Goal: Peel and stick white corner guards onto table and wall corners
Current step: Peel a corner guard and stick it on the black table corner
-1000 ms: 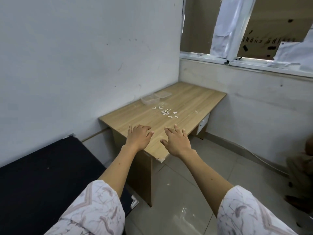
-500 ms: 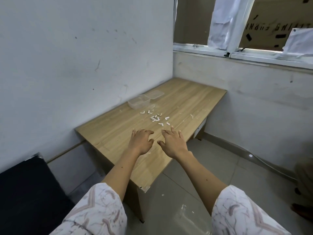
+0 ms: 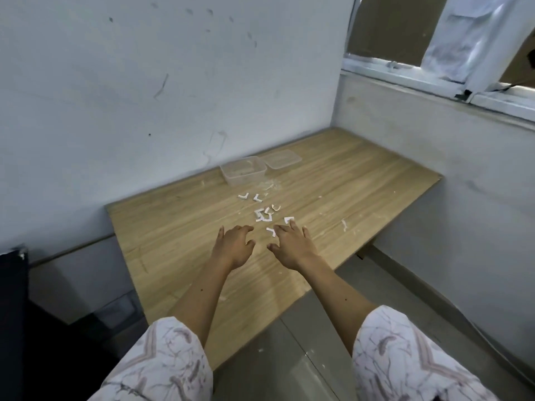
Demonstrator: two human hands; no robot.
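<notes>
Several small white L-shaped corner guards lie scattered on the light wooden table that stands in the room's corner. My left hand hovers palm down just short of them, fingers loosely curled, holding nothing. My right hand is beside it with fingers spread, its fingertips reaching the nearest guards. I cannot tell whether they touch.
A clear plastic box and its lid sit near the left white wall. A window sill runs above the far wall. A dark cushioned seat stands at lower left. Bits of backing paper litter the tabletop.
I have come closer to the table. Both hands have moved forward from its near corner to the scattered guards, and the right hand's fingers now reach the nearest pieces.
</notes>
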